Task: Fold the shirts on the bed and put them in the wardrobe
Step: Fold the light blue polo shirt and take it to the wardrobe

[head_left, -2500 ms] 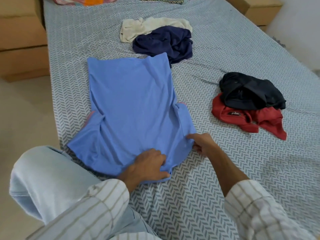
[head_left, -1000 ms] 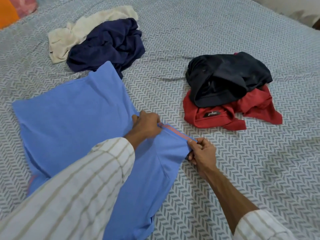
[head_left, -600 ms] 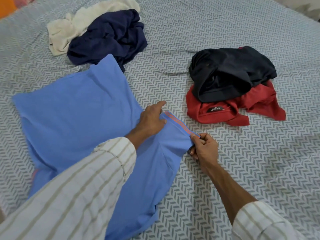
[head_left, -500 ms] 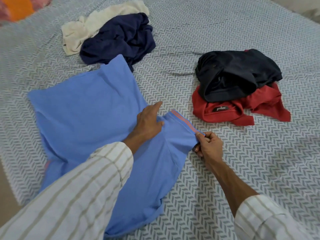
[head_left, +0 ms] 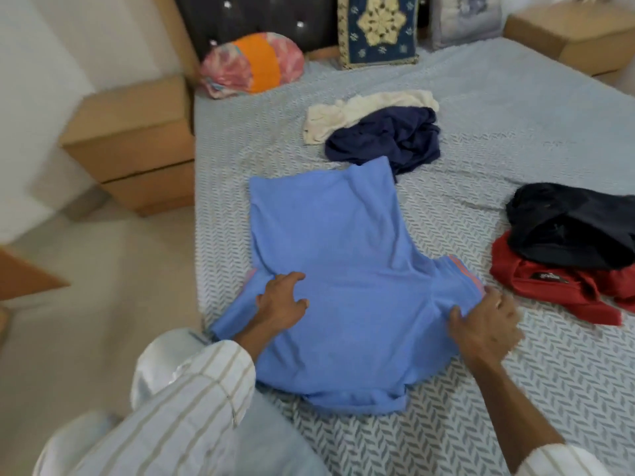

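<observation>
Head view: blue shirt [head_left: 343, 269] flat on bed [head_left: 515, 389].
Soft, light, limp cloth. Left hand [head_left: 280, 305] presses spread; right hand [head_left: 484, 326] pinches the sleeve [head_left: 453, 280]; grip at edges.

The bed [head_left: 515, 389] carries a grey chevron-patterned cover. Landmark: the blue shirt [head_left: 343, 269], spread flat near the left edge. Beyond it lie a cream shirt [head_left: 364, 111] and navy shirt [head_left: 388, 142]; to its right, a black shirt [head_left: 570, 225] overlaps a red shirt [head_left: 556, 286].
</observation>
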